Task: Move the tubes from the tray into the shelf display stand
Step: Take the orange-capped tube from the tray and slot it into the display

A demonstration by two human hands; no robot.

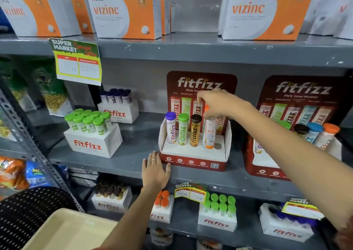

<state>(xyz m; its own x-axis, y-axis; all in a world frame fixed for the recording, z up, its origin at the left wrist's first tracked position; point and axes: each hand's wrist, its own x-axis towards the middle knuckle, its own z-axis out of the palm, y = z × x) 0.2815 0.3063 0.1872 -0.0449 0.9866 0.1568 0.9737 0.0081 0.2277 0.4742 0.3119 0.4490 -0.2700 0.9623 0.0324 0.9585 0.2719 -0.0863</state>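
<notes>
Reaching over the stand [193, 152], the right hand [215, 101] pinches the top of an orange-and-white tube [209, 133] with its grip closed around the cap end. That tube hangs upright, its foot at or just into a hole in the stand's white deck; I cannot tell which. Left of this grip stand three tubes already slotted: black-capped [195, 130], then green-capped [183, 128], then purple-capped [170, 126]. One open hole [217, 146] shows just below and right of the held tube. The left hand [155, 168] lies flat on the shelf [114, 163], fingers spread, holding nothing, fingertips at the stand's near left corner. Far below it, at the lower left, sits the beige tray [63, 230].
</notes>
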